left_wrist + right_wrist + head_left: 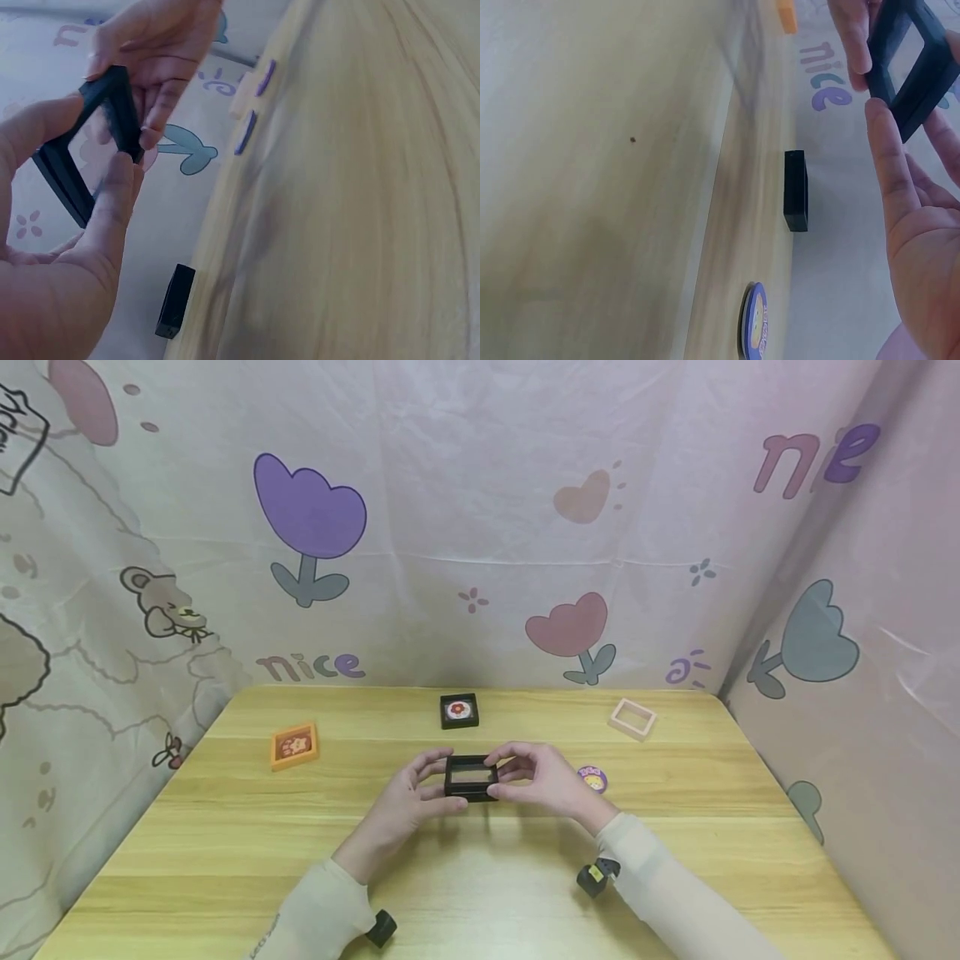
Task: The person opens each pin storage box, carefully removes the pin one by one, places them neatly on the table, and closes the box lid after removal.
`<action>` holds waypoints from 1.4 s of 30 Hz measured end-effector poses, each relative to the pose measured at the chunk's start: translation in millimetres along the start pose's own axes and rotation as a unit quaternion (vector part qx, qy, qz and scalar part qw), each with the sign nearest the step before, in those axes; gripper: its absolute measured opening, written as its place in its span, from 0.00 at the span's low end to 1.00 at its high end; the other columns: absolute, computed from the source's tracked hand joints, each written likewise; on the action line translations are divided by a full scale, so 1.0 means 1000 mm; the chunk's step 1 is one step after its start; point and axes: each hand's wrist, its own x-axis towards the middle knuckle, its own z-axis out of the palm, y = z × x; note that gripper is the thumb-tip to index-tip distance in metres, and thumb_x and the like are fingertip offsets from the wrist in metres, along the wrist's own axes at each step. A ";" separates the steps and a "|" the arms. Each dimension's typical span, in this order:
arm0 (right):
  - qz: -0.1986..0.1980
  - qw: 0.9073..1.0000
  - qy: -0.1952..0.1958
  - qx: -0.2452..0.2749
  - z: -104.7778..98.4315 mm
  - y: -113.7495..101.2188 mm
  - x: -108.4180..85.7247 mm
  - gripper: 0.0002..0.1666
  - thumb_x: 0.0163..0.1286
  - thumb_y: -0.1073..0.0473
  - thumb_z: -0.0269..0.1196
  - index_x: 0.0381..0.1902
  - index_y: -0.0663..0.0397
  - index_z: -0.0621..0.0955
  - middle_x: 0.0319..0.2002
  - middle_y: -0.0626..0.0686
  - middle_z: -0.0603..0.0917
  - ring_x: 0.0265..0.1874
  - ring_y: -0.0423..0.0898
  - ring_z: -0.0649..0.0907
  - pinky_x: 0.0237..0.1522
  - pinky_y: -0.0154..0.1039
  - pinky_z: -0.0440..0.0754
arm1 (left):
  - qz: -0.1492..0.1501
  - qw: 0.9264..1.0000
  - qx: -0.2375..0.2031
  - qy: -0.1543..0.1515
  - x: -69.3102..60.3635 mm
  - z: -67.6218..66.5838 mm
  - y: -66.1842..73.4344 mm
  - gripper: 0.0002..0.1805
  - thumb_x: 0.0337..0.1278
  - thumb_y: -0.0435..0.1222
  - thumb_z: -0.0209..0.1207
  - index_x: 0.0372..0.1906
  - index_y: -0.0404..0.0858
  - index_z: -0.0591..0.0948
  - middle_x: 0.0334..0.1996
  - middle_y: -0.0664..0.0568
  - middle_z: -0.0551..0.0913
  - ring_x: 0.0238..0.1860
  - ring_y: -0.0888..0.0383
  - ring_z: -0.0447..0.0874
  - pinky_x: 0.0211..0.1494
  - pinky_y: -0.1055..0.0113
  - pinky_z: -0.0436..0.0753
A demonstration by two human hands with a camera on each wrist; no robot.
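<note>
A small black open frame (471, 790), see-through in the middle, is held above the wooden table by both hands. My left hand (408, 802) grips its left side, thumb at the near edge and fingers toward the far edge. On the opposite side, my right hand (543, 778) pinches the right edge between thumb and fingers. The left wrist view shows the black frame (120, 112) tilted between both hands. Close beside the right hand lies a round purple badge (594, 779) with a yellow cartoon figure, partly covered by that hand.
A black square frame (459, 711) with a red flower badge lies at the back middle. An orange frame (295, 747) with a star-like figure is to the left. A pale pink empty frame (632, 719) lies back right. Printed curtains (450, 527) border the table (495, 902).
</note>
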 end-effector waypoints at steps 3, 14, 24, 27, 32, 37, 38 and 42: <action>-0.002 1.000 0.001 0.000 -0.001 0.001 0.000 0.23 0.66 0.60 0.76 0.57 0.59 0.85 0.56 0.61 0.89 0.49 0.47 0.90 0.58 0.36 0.90 | 0.002 1.000 0.009 0.012 0.000 0.001 0.000 0.49 0.56 0.31 0.78 0.81 0.41 0.66 0.75 0.37 0.71 0.67 0.43 0.85 0.68 0.57 0.87; -0.022 1.000 -0.012 -0.004 -0.005 -0.002 -0.001 0.21 0.65 0.61 0.76 0.55 0.58 0.86 0.59 0.61 0.88 0.52 0.53 0.91 0.60 0.41 0.90 | 0.008 1.000 0.004 0.008 0.002 0.000 -0.001 0.47 0.54 0.30 0.78 0.79 0.35 0.69 0.73 0.37 0.72 0.62 0.50 0.88 0.61 0.65 0.90; -0.032 0.998 -0.044 -0.034 -0.009 -0.004 -0.001 0.22 0.65 0.59 0.77 0.55 0.58 0.86 0.61 0.59 0.87 0.55 0.53 0.91 0.64 0.46 0.89 | 0.009 1.000 0.009 0.002 0.002 -0.001 0.000 0.44 0.53 0.29 0.77 0.76 0.33 0.71 0.72 0.36 0.75 0.61 0.52 0.88 0.60 0.65 0.90; -0.030 0.997 -0.049 -0.047 -0.010 -0.004 0.000 0.24 0.65 0.57 0.77 0.57 0.54 0.85 0.59 0.56 0.87 0.53 0.50 0.91 0.63 0.43 0.89 | 0.012 1.000 0.011 -0.007 0.002 -0.002 0.000 0.43 0.54 0.29 0.77 0.75 0.32 0.72 0.71 0.36 0.75 0.63 0.49 0.88 0.61 0.64 0.90; -0.016 0.996 -0.055 -0.062 -0.010 -0.006 0.000 0.29 0.62 0.52 0.80 0.60 0.47 0.84 0.59 0.50 0.88 0.52 0.45 0.90 0.62 0.39 0.89 | 0.015 1.000 0.016 -0.018 0.002 -0.003 0.000 0.42 0.54 0.29 0.78 0.74 0.32 0.73 0.71 0.35 0.76 0.68 0.42 0.85 0.63 0.61 0.90; -0.011 0.996 -0.049 -0.080 -0.010 -0.007 -0.001 0.32 0.60 0.51 0.81 0.61 0.46 0.84 0.58 0.49 0.88 0.51 0.44 0.91 0.62 0.39 0.89 | 0.025 0.999 0.022 -0.035 0.002 -0.004 0.001 0.45 0.55 0.30 0.78 0.77 0.31 0.70 0.73 0.33 0.73 0.69 0.38 0.83 0.62 0.61 0.90; -0.011 0.995 -0.046 -0.083 -0.010 -0.007 -0.001 0.32 0.60 0.51 0.82 0.61 0.46 0.84 0.58 0.49 0.89 0.51 0.44 0.91 0.62 0.40 0.88 | 0.027 0.999 0.022 -0.038 0.002 -0.003 0.001 0.45 0.55 0.30 0.78 0.77 0.31 0.69 0.73 0.32 0.73 0.68 0.38 0.84 0.62 0.61 0.90; -0.015 0.994 -0.031 -0.102 -0.010 -0.007 -0.002 0.34 0.58 0.52 0.82 0.62 0.47 0.84 0.58 0.52 0.90 0.51 0.44 0.91 0.64 0.40 0.87 | 0.014 0.999 0.031 -0.038 0.001 -0.004 0.004 0.47 0.61 0.35 0.76 0.81 0.33 0.66 0.73 0.32 0.74 0.64 0.44 0.88 0.65 0.61 0.89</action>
